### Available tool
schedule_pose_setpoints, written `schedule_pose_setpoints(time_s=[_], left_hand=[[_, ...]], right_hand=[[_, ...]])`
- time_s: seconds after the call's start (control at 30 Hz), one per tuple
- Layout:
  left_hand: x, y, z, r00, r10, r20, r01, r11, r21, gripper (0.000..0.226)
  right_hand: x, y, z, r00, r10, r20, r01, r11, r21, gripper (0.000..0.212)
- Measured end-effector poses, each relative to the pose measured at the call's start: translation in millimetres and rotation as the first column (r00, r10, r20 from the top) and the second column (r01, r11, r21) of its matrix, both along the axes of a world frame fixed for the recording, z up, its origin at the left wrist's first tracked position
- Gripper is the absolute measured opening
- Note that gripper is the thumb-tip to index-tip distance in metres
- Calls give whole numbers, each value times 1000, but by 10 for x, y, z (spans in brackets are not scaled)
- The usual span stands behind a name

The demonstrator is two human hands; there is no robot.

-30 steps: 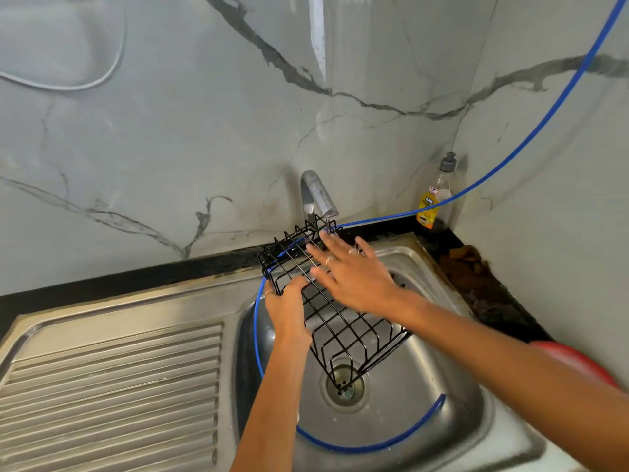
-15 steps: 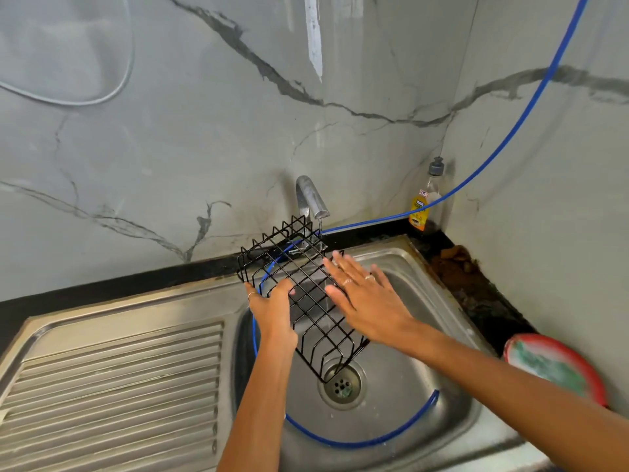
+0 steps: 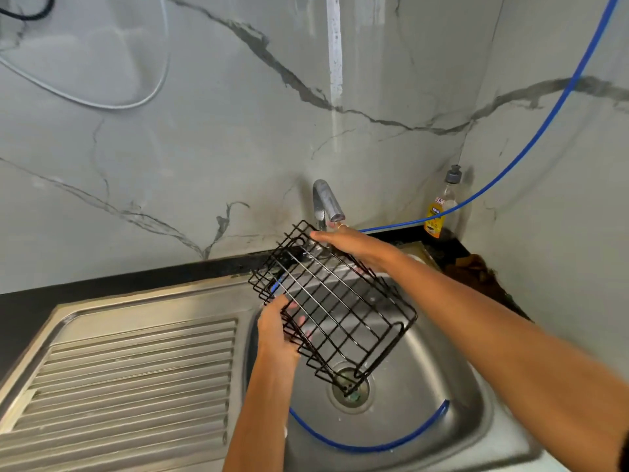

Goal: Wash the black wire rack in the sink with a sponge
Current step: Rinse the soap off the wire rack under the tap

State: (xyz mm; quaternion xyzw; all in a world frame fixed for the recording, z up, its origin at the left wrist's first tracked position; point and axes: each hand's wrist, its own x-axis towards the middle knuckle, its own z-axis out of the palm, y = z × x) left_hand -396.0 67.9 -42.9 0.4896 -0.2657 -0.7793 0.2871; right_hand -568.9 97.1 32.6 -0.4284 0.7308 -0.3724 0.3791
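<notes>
The black wire rack is held tilted over the steel sink bowl, its upper end under the tap and its lower corner near the drain. My left hand grips the rack's left edge, fingers curled round the wires. My right hand lies at the rack's upper end below the tap spout, fingers straight. No sponge is visible.
A blue hose runs down the right wall and loops round the bowl. A dish-soap bottle stands in the back right corner. The ribbed steel drainboard lies to the left. Marble-patterned walls close the back and right.
The rack has been turned and lifted, so its grid faces up and right. My right hand left the grid's middle and moved up to the top end by the tap.
</notes>
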Motion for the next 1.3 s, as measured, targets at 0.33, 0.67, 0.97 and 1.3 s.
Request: schedule_pose_setpoints(time_s=[0.33,0.67,0.97,1.3], left_hand=[[-122,65,-169,994,-98,-54,100,994,36,22],[-215,-37,-20,966,-80,248,83,997,-3,45],[-265,-315,150,919,-35,393,223,867,-446,87],[-629,-732,788,580,-213,786,814,125,-567,67]], right_hand=[[-121,-147,-87,987,-42,-154,38,999,-29,55],[-107,-201,-314,946,-44,-322,29,998,-52,57],[-120,-156,-162,767,243,-594,-316,948,-21,62],[-126,41,33,226,567,-792,-646,696,314,69]])
